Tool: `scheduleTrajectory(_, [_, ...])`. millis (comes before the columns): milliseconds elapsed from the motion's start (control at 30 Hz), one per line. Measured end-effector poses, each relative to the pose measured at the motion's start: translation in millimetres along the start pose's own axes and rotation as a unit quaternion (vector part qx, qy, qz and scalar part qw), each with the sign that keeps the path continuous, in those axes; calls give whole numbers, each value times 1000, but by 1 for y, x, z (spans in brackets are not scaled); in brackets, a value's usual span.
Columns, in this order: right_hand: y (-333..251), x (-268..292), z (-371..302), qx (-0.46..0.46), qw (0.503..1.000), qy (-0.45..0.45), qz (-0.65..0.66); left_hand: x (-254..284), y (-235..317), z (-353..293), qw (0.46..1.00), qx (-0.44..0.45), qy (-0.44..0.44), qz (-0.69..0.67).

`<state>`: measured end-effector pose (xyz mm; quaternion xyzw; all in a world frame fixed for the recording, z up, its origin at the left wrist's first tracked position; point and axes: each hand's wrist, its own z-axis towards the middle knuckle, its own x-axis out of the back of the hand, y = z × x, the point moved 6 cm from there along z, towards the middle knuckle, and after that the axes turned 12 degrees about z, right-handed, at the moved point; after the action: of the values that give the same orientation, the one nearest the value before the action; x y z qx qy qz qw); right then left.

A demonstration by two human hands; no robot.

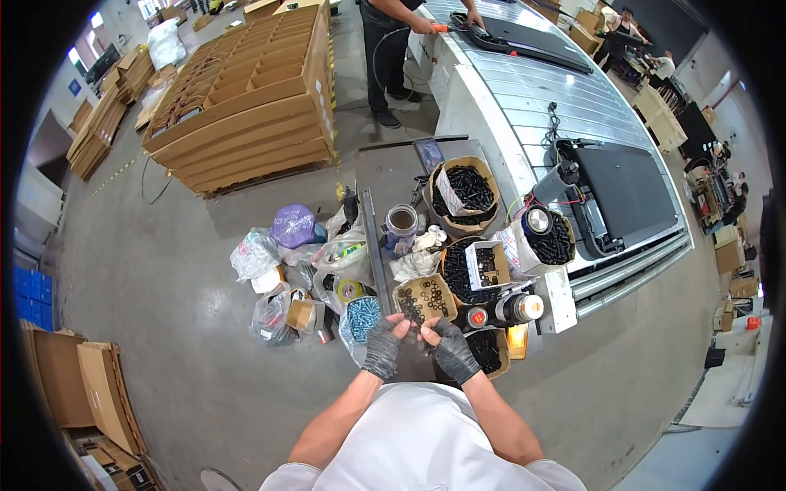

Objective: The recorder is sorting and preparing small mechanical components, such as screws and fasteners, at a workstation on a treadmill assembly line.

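My left hand [384,345], in a dark grey fingerless-style glove, is closed in a pinch at the near edge of the bench. Close beside it, my right hand [451,347] wears a matching glove and pinches too. Whatever small thing lies between the fingertips is too small to name. Just beyond both hands is a shallow cardboard box [439,288] of small dark rings like washers or nuts. A bag of blue screws or plugs [360,316] hangs left of my left hand. By my right hand stands a cardboard box of black bolts [485,352].
More cartons of black bolts [468,186] crowd the bench, with a metal mug [402,220], a flask [524,308] and a phone [428,153]. Plastic bags [274,315] hang at left. A roller conveyor [524,90] bears black treadmill-like units. A co-worker [391,57] handles a tool there.
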<state>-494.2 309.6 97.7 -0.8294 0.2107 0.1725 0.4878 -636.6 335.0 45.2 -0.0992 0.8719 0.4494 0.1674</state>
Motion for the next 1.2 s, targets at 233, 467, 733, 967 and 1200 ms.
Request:
scheduleTrajectory(233, [2,-4,-17,63,995,70,-19,-3,-13,-9,998,37,2,-57])
scheduleTrajectory(467, [2,-14,-22,151,977,76,-133,-1,-19,-20,993,58,20,-103])
scheduleTrajectory(733, [-8,-10,-43,189,966,76,-158,-12,8,-45,974,-107,-31,197])
scheduleTrajectory(967, [-11,8,-83,228,944,139,-193,-34,5,-58,943,-147,-132,269])
scheduleTrajectory(1200, [4,38,-127,204,923,196,-262,-55,-27,-78,891,-135,-222,371])
